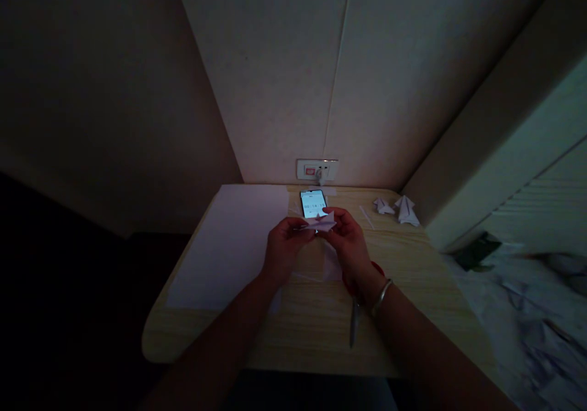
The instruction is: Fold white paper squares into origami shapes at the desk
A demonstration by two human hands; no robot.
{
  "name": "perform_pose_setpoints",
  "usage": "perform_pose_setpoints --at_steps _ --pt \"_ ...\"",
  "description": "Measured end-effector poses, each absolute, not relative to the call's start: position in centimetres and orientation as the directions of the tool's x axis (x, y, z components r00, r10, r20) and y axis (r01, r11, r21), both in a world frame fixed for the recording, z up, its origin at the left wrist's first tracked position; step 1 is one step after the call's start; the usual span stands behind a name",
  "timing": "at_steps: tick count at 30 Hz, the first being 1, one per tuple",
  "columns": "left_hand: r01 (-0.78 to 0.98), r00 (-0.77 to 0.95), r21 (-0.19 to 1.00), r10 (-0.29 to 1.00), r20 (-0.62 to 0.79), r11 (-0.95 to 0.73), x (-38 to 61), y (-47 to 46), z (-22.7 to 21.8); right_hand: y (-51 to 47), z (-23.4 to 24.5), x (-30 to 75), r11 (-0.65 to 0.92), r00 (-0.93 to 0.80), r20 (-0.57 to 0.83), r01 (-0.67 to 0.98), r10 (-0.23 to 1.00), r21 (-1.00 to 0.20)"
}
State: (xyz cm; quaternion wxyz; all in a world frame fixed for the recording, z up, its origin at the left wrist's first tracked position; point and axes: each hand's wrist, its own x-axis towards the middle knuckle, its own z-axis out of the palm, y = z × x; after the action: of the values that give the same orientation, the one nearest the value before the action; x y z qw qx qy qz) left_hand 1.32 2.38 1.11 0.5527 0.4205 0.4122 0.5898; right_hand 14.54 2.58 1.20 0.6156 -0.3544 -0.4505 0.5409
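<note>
A small piece of folded white paper (322,222) is held up between both hands over the middle of the table. My left hand (283,244) pinches its left end, and my right hand (347,238) grips its right end between thumb and fingers. Just behind the paper lies a phone (312,202) with a lit screen showing a timer. Under my right wrist, which wears a bangle, sits a pair of scissors (353,325) with red handles, partly hidden by the arm. Large white paper sheets (229,240) lie to the left of my left hand.
Two folded paper figures (406,210) stand at the table's back right. Thin paper strips (367,217) are scattered near the phone. A wall socket (317,170) with a plug is above the wooden table's (413,276) back edge. Rumpled fabric (545,337) lies at the right.
</note>
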Motion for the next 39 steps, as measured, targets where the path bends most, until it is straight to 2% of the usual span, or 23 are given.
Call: perform_pose_setpoints --at_steps 5,8,13,18,23,27,33,39 --pt "-0.263 -0.09 0.946 0.981 0.17 -0.188 1.17 2.19 1.47 2.45 0.99 14.82 0.348 0.036 0.346 -0.148 0.937 -0.926" --pt "-0.282 -0.121 0.927 0.968 0.222 -0.247 1.1 2.26 1.5 2.57 0.63 15.06 0.401 0.033 0.401 -0.139 0.916 -0.905" --pt "-0.295 -0.113 0.922 0.968 0.226 -0.25 1.02 2.26 1.36 2.56 0.56 15.05 0.357 0.033 0.357 -0.171 0.934 -0.918" --pt "-0.233 -0.143 0.911 0.939 0.313 -0.339 1.18 1.92 0.98 2.3 0.73 14.84 0.283 0.06 0.276 -0.213 0.959 -0.935" --pt "-0.265 -0.166 0.907 0.942 0.291 -0.327 1.37 1.73 0.88 2.19 0.75 14.82 0.268 0.059 0.261 -0.231 0.964 -0.935" --pt "-0.189 -0.125 0.922 0.94 0.319 -0.338 1.16 1.82 0.89 2.04 1.01 14.87 0.279 0.018 0.282 -0.236 0.959 -0.931" --pt "-0.244 -0.155 0.946 0.972 0.178 -0.212 1.01 2.15 0.81 2.08 1.06 14.65 0.244 0.067 0.234 -0.282 0.97 -0.928" --pt "-0.276 -0.164 0.953 0.983 0.081 -0.125 1.3 2.29 0.92 2.37 0.94 14.35 0.102 0.036 0.095 -0.336 0.995 -0.936"
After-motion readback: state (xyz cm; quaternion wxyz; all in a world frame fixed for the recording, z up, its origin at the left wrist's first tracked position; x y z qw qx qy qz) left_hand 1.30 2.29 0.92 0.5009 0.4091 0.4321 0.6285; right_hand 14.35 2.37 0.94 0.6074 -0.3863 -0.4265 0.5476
